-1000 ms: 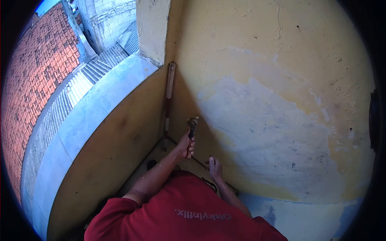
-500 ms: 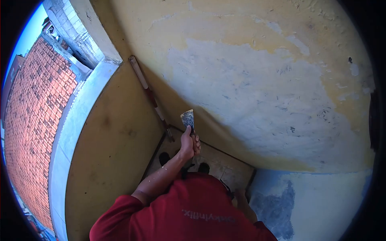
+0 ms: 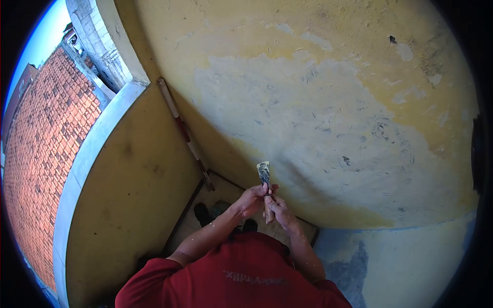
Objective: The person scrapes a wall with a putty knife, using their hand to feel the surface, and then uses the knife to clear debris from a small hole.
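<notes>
A scraper (image 3: pixel 263 173) with a pale-crusted, dark-smeared blade points up and away from me, in front of the wall. My left hand (image 3: pixel 251 200) is closed around it just below the blade, thumb lying along it. Lower down, my right hand (image 3: pixel 280 210) grips the handle, whose light end shows beneath the fingers. Part of the handle is hidden by my fingers. Pale specks dot my forearms.
Ahead is a yellow wall (image 3: pixel 328 31) with a large whitish patch (image 3: pixel 287 97). A long pole (image 3: pixel 179 123) leans in the corner. Left, a low wall (image 3: pixel 123 190) has a pale ledge (image 3: pixel 77 169); tiled roof (image 3: pixel 46 113) lies beyond. My feet (image 3: pixel 203 213) stand on the floor.
My right hand has risen from beside my body and taken hold of the scraper's handle. The left hand has moved right and slightly down in view with the scraper.
</notes>
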Tool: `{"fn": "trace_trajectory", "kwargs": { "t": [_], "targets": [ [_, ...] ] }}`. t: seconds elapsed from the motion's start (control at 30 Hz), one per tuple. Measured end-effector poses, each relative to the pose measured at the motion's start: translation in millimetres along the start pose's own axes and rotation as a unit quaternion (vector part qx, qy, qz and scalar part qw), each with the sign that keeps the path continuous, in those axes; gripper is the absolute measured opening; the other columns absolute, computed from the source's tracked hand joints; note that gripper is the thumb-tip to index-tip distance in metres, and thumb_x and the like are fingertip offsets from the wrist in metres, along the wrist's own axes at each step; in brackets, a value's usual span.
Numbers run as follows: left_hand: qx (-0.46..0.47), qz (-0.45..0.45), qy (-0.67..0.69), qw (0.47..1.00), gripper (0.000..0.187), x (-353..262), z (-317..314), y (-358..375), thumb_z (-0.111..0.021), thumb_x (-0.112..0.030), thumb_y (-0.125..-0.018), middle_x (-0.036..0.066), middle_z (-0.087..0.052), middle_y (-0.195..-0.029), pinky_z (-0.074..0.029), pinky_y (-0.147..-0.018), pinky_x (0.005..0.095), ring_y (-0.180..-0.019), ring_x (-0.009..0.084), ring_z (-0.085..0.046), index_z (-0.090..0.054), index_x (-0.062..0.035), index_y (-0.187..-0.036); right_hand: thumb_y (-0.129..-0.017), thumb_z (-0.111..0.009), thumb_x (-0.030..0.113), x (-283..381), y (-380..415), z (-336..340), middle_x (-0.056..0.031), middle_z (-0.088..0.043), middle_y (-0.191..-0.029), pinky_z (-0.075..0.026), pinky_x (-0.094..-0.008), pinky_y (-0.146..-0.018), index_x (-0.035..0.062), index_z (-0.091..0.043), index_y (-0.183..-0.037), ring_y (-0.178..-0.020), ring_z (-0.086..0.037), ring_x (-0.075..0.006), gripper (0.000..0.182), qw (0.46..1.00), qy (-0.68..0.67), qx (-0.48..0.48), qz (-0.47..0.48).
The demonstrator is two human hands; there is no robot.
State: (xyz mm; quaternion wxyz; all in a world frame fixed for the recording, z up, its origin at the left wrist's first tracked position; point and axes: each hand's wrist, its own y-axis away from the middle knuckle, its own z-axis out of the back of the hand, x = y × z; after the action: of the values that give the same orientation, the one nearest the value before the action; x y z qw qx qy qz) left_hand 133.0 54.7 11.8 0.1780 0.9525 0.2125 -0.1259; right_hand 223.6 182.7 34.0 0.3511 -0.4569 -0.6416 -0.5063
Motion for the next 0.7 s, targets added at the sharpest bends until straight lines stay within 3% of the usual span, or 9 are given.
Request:
{"fn": "trace_trajectory", "kwargs": {
  "t": [0.1,0.2,0.23,0.3,0.37,0.43,0.63,0.67,0.7],
  "targets": [
    [0.020,0.014,-0.070,0.997,0.032,4.2,-11.3,8.4,-0.044,-0.035,-0.097,0.011,-0.052,-0.118,-0.044,-0.090,0.0419,-0.102,0.0212,-0.053,-0.054,-0.0044,-0.099,-0.095,-0.050,0.034,13.4,4.6,-14.6,-0.0022,-0.053,-0.066,-0.044,-0.0240,-0.043,0.0064,-0.050,-0.092,-0.048,-0.052,-0.0115,0.028,0.999,-0.017,-0.043,0.003],
    [-0.063,0.011,-0.233,0.970,0.051,-7.7,-9.5,9.2,-0.040,-0.037,-0.099,0.016,-0.047,-0.128,-0.039,-0.098,0.0424,-0.113,0.0259,-0.049,-0.033,-0.0022,-0.135,-0.093,-0.054,0.030,18.9,-3.4,-15.8,0.0008,-0.048,-0.060,-0.039,-0.0220,-0.038,0.0051,-0.051,-0.097,-0.043,-0.048,-0.0086,0.026,0.993,-0.024,-0.101,-0.049],
    [-0.065,0.002,-0.234,0.970,0.051,-12.0,-4.7,7.4,-0.040,-0.037,-0.099,0.016,-0.047,-0.128,-0.039,-0.098,0.0424,-0.113,0.0259,-0.049,-0.033,-0.0022,-0.135,-0.093,-0.054,0.030,21.1,-3.1,-17.3,0.0008,-0.048,-0.060,-0.039,-0.0220,-0.038,0.0051,-0.051,-0.097,-0.043,-0.048,-0.0086,0.026,0.994,-0.021,-0.093,-0.046],
    [-0.244,-0.254,-0.409,0.842,0.071,-28.2,1.2,-0.1,-0.042,-0.041,-0.096,0.021,-0.026,-0.146,-0.024,-0.110,0.0408,-0.136,0.0323,-0.025,-0.011,-0.0003,-0.146,-0.093,-0.054,0.031,27.4,-1.4,-19.8,0.0014,-0.047,-0.060,-0.036,-0.0214,-0.036,0.0039,-0.053,-0.102,-0.042,-0.046,-0.0071,0.029,0.990,-0.014,-0.135,-0.048],
    [-0.305,-0.374,-0.557,0.676,0.082,-81.5,2.8,-12.1,-0.040,-0.046,-0.095,0.022,0.004,-0.153,-0.003,-0.114,0.0397,-0.142,0.0319,0.004,0.005,0.0009,-0.145,-0.094,-0.053,0.033,33.4,9.4,-19.0,0.0015,-0.046,-0.060,-0.034,-0.0212,-0.035,0.0047,-0.055,-0.107,-0.042,-0.043,-0.0058,0.031,0.988,0.043,-0.140,-0.045],
    [-0.333,-0.476,-0.605,0.544,0.086,-140.3,-14.5,-23.2,-0.038,-0.051,-0.093,0.026,0.004,-0.151,-0.003,-0.114,0.0432,-0.142,0.0357,0.003,0.003,0.0031,-0.145,-0.095,-0.051,0.034,41.5,12.7,-19.7,0.0014,-0.046,-0.060,-0.033,-0.0208,-0.035,0.0045,-0.055,-0.107,-0.041,-0.041,-0.0055,0.032,0.991,0.052,-0.102,-0.063],
    [-0.320,-0.631,-0.613,0.352,0.088,-238.0,15.2,-67.4,-0.039,-0.053,-0.091,0.026,0.001,-0.151,-0.001,-0.113,0.0474,-0.141,0.0396,0.002,0.002,0.0034,-0.145,-0.096,-0.046,0.037,27.7,19.2,-42.4,0.0012,-0.046,-0.060,-0.033,-0.0206,-0.036,0.0046,-0.055,-0.109,-0.041,-0.039,-0.0052,0.036,0.986,0.051,-0.100,-0.125],
    [-0.384,-0.613,-0.502,0.474,0.089,-233.9,22.0,-70.3,-0.037,-0.056,-0.091,0.026,-0.001,-0.151,0.000,-0.112,0.0479,-0.141,0.0394,0.001,0.000,0.0036,-0.145,-0.096,-0.045,0.037,27.4,20.6,-53.6,0.0010,-0.046,-0.060,-0.033,-0.0214,-0.036,0.0046,-0.055,-0.110,-0.041,-0.039,-0.0054,0.036,0.984,0.050,-0.112,-0.131],
    [-0.383,-0.611,-0.499,0.480,0.089,-230.1,35.0,-68.5,-0.037,-0.056,-0.091,0.026,-0.001,-0.151,0.000,-0.112,0.0479,-0.141,0.0394,0.001,0.000,0.0036,-0.145,-0.096,-0.045,0.037,23.3,21.2,-60.3,0.0010,-0.046,-0.060,-0.033,-0.0214,-0.036,0.0046,-0.055,-0.110,-0.041,-0.039,-0.0054,0.036,0.982,0.053,-0.118,-0.134]
  ]
}}
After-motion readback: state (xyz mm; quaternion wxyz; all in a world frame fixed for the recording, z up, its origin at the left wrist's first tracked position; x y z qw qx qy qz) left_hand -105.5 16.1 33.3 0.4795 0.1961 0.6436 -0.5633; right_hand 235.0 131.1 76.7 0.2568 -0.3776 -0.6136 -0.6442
